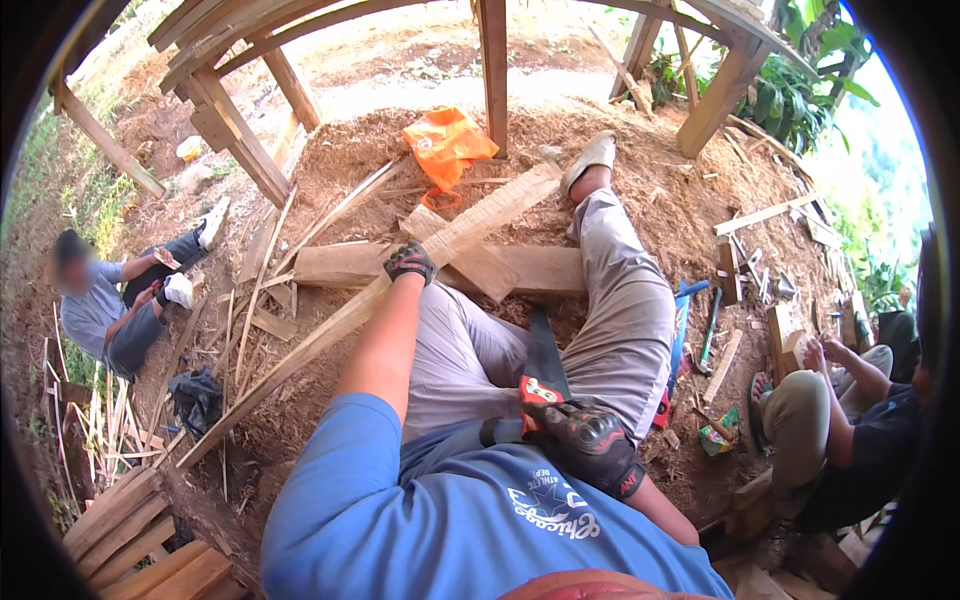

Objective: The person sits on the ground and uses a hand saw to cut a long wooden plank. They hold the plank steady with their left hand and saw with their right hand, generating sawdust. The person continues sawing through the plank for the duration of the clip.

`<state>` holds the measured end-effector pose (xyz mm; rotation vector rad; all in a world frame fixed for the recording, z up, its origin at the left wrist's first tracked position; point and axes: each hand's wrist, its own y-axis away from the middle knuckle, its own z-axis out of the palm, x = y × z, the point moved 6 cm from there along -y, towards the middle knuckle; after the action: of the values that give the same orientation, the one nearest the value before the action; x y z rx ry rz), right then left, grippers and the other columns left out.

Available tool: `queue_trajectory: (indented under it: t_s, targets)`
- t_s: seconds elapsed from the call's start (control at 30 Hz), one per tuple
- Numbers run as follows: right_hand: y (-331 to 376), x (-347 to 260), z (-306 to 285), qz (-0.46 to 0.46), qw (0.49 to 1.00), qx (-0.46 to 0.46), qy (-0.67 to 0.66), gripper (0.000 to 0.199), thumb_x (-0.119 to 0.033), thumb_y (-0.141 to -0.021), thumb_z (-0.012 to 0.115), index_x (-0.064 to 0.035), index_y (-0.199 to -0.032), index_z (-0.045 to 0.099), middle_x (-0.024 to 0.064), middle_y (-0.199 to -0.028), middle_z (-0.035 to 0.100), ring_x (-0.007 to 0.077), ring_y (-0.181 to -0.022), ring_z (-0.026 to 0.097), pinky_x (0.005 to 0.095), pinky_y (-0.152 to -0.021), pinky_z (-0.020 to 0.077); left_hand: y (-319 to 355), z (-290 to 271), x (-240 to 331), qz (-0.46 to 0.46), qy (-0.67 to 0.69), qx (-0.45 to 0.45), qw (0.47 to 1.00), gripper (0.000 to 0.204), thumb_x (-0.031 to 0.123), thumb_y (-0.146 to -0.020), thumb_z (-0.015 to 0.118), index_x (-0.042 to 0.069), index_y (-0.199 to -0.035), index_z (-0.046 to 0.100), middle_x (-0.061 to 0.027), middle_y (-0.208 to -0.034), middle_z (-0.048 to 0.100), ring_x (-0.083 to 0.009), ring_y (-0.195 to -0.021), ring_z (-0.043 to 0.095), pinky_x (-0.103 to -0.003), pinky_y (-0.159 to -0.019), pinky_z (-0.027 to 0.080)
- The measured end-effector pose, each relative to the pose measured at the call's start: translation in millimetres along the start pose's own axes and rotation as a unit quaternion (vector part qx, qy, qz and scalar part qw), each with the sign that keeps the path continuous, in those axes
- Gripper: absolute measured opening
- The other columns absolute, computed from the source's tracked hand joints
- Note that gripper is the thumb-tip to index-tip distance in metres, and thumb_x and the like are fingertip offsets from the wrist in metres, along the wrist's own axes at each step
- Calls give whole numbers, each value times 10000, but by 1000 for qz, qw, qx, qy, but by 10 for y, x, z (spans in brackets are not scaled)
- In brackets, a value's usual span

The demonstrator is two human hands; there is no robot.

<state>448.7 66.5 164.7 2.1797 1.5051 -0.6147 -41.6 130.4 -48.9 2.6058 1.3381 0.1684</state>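
The person's gloved left hand is at the centre of the frame, its grip curled over the edge of a long board; the underside of the fingers is hidden. The board runs diagonally from the lower left to the upper centre, crossing above a thick crosswise plank and a short offcut. The gloved right hand, right of centre and lower down, has its grip closed about the red-and-white handle of a handsaw. The dark blade points up the frame between the legs, its tip near the lower edge of the crosswise plank; contact there cannot be determined. Right of the knee lie a blue tool, partly hidden by the leg, and a green-handled tool. An orange bag rests on the ground at upper centre, and a crumpled black bag at left. A green packet lies at lower right. One co-worker sits at the left, another at the right. Stacked boards occupy the lower left corner.
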Motion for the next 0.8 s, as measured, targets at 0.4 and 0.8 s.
queue_trajectory:
  t_s: [0.4, 0.8]
  targets:
    - [-366, 62, -107, 186, 967, -101, -145, 995, -539, -894, 863, -15, -1640, 463, 235, -1290, 752, 391, -1114, 765, 445, -951, 600, 352, 98, -117, 86, 62, 167, 980, 559, 542, -847, 858, 124, -1196, 732, -172, -1111, 801, -374, -1064, 767, -520, -936, 578]
    - [-202, 163, -51, 102, 989, -65, -87, 881, -482, -915, 864, -60, -1608, 522, 254, -1261, 753, 426, -1122, 757, 495, -977, 591, 211, -66, 175, 117, 91, 149, 978, 608, 568, -873, 840, 113, -1260, 727, -169, -1195, 792, -373, -1121, 755, -499, -985, 589]
